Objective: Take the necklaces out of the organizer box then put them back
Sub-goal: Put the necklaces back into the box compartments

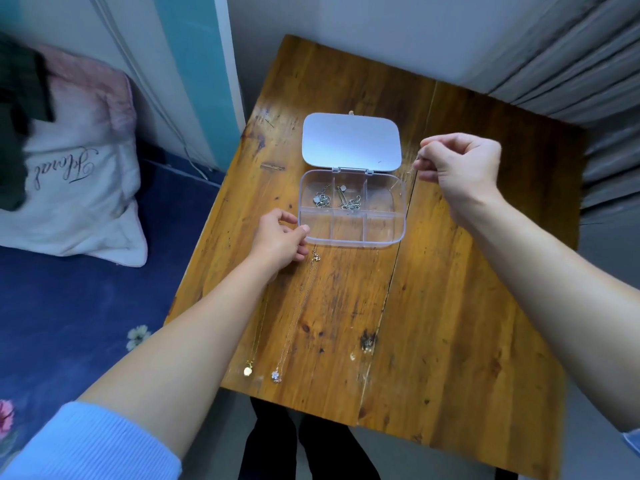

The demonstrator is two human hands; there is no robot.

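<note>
Steadying the clear organizer box [351, 206] at its near left corner, the left hand [280, 238] is resting on the wooden table [450, 306] with thumb and fingertips touching the plastic wall, loosely curled and not clamped on anything I can make out. The right hand [457, 164] is hovering off the box's far right corner, its fingers [425, 165] pressed together on a very thin chain [410, 170] that is barely showing against the wood; I cannot tell how far it hangs or whether its end is inside the box.

Two necklaces are lying stretched out on the table near the left forearm: one with a gold pendant [248, 371], one with a small flower pendant [276, 375], their chains running up toward the box. Silver pieces [341, 199] are sitting tangled in the far left and far middle compartments; the near row looks bare. The lid [351, 139] is lying open flat behind.

These chains are looking feather-light, limp and prone to knotting or snagging, so I would judge a fingertip pinch at the clasp or pendant safest, lifting slowly so the length trails free.

A pillow [74, 188] on the bed beside the table is carrying cursive lettering, upside down from here; it may be reading "Floral", though I am not sure.
</note>
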